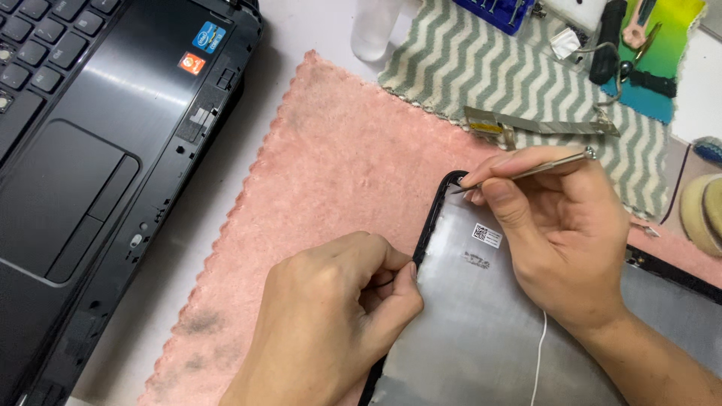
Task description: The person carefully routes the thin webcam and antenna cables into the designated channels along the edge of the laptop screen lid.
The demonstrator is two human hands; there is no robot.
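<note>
A grey panel with a black frame (pixel 430 225) lies on a pink cloth (pixel 338 173). My left hand (pixel 331 323) pinches the black frame's left edge between thumb and fingers. My right hand (pixel 556 225) holds a thin metal tool (pixel 541 167) like a pen, its tip touching the frame's upper left corner. A small white sticker (pixel 486 235) sits on the grey back (pixel 481 331) under my right thumb. A thin white wire (pixel 540 361) runs down across the panel.
A black laptop base (pixel 98 150) with keyboard and touchpad lies at the left. A grey-and-white zigzag cloth (pixel 466 68) at the back carries a metal hinge strip (pixel 541 126), a black-handled tool (pixel 608 37) and small parts. A clear container (pixel 372 30) stands at the top.
</note>
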